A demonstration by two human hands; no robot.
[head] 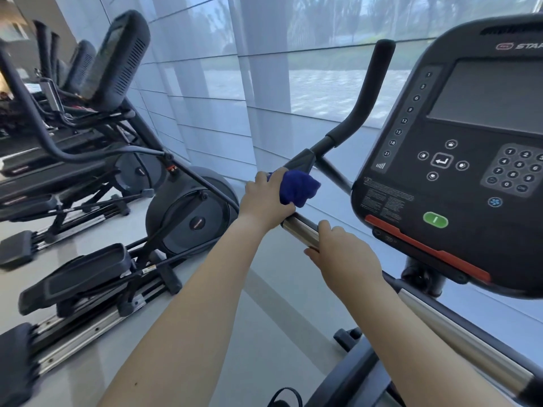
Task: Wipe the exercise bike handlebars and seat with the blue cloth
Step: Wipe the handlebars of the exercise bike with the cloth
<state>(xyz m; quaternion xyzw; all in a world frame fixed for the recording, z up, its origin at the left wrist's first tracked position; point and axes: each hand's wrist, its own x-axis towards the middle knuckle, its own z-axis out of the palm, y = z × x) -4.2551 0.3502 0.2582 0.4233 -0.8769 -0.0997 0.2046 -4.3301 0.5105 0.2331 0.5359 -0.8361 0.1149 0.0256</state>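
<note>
I've got the left hand point(266, 201) clenched round the cloth point(296, 186): blue, bunched, pressed on the handlebar point(367, 92) where the black joint meets the chrome tube point(299, 229). Thumb sits under the cloth. Right hand point(343, 257) is grasping the same chrome tube bare, just below the left; the hands are near but apart. The handlebar's black grip curves up past the cloth toward the window point(317, 83). Console point(470, 160) is right of the bar, screen dark, green button and red strip near its lower edge. Ellipticals point(188, 207) are lined up on the left.
</note>
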